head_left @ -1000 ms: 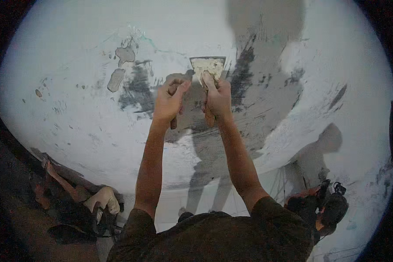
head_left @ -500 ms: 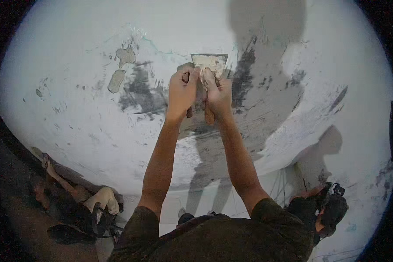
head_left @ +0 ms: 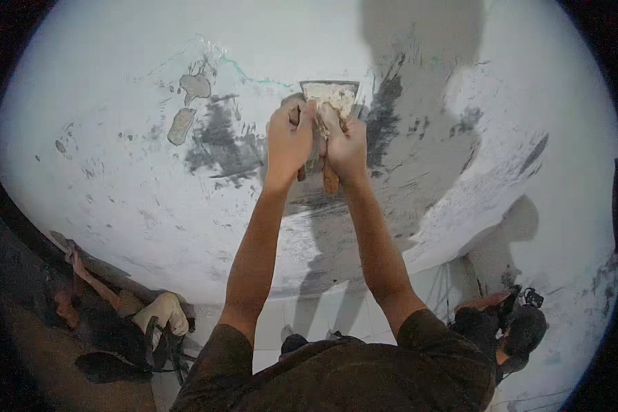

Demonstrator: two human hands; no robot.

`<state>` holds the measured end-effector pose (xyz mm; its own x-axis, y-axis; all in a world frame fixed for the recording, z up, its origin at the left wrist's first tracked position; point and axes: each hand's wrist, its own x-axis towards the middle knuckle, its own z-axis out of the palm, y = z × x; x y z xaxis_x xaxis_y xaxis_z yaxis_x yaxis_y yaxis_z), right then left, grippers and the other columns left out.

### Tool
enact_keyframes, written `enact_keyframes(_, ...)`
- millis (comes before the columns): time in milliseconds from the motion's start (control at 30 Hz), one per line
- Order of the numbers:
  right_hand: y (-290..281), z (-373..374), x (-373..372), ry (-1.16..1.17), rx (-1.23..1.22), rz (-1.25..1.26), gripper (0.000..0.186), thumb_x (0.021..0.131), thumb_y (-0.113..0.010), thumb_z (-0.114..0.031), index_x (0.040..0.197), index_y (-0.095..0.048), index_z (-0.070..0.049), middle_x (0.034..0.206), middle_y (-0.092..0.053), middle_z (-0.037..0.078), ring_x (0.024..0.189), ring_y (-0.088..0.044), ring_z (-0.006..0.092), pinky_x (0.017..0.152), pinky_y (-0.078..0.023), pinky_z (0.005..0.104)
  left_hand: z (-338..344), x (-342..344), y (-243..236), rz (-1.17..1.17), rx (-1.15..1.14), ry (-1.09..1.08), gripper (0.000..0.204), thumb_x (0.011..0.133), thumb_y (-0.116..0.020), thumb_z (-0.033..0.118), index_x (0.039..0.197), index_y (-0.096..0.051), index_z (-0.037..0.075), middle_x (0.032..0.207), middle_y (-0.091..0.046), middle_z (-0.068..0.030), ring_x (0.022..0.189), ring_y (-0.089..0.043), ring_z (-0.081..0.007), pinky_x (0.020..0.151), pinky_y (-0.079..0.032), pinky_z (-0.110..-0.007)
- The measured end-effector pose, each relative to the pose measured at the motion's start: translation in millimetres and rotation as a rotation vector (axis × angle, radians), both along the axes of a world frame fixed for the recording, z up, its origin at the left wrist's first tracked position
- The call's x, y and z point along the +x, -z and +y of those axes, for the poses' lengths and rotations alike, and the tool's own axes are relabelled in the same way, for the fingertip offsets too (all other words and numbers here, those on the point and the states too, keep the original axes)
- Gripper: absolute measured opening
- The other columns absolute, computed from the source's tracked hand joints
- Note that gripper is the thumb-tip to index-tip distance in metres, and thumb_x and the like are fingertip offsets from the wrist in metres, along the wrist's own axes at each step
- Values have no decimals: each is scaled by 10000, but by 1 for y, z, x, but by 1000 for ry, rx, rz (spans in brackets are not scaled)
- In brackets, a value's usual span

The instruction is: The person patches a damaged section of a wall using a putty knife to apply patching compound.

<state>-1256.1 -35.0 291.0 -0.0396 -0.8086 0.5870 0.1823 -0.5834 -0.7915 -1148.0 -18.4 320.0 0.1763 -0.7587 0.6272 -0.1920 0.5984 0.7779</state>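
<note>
My right hand (head_left: 347, 147) is closed around a wide putty knife. Its brown handle (head_left: 330, 180) sticks out below the palm, and its flared blade (head_left: 331, 90) points up the wall, smeared with cream-coloured putty (head_left: 319, 96). Close beside it, my left hand (head_left: 290, 144) is closed on a second tool. Only a short brown handle end (head_left: 301, 174) of that tool shows clearly; the rest is hidden by the fingers. The fingers of both hands lie near the lower part of the smeared blade. Behind them is a white wall (head_left: 144, 206) with dark grey smears (head_left: 220, 141).
Two bare grey patches (head_left: 181, 126) mark the wall to the left. A person (head_left: 110, 302) is low at the left with an arm against the wall; another person (head_left: 508, 329) is low at the right. Shadows fall on the wall. Pale tiled floor (head_left: 371, 323) lies below.
Both hands and the putty knife have shifted very slightly. Their hold looks the same.
</note>
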Motion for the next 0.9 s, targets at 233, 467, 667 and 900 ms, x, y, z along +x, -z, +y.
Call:
enact_keyframes(233,3,-4,6,65,-125,-43,242,956,-546,-207,897,-630,11,619,-561,-5,531,-468,80,477,-367,266,-8,1,19,-105,-136,-101,336,951,-547,226,695,-524,10,537,-478,-26,493,-404,-86,476,-341,-288)
enact_keyframes(467,-17,5,4,-46,-13,-54,242,963,-543,-220,927,-628,3,629,-570,2,529,-493,75,482,-394,274,-10,2,-1,-77,-69,-15,295,973,-530,254,770,-547,41,571,-472,29,485,-404,-36,429,-328,-228)
enact_keyframes(667,-2,10,2,65,-13,-5,268,963,-546,-250,866,-637,-18,586,-547,-9,525,-461,63,485,-379,262,-2,-1,12,-118,-90,-93,343,964,-545,288,733,-525,35,560,-430,22,498,-333,-43,462,-278,-256)
enact_keyframes(900,-12,-6,-5,35,-29,-33,358,948,-577,-289,725,-607,-10,569,-573,27,427,-511,103,399,-382,270,-1,-6,-1,2,-24,21,336,947,-556,228,697,-507,8,529,-492,-42,486,-427,-99,466,-353,-294)
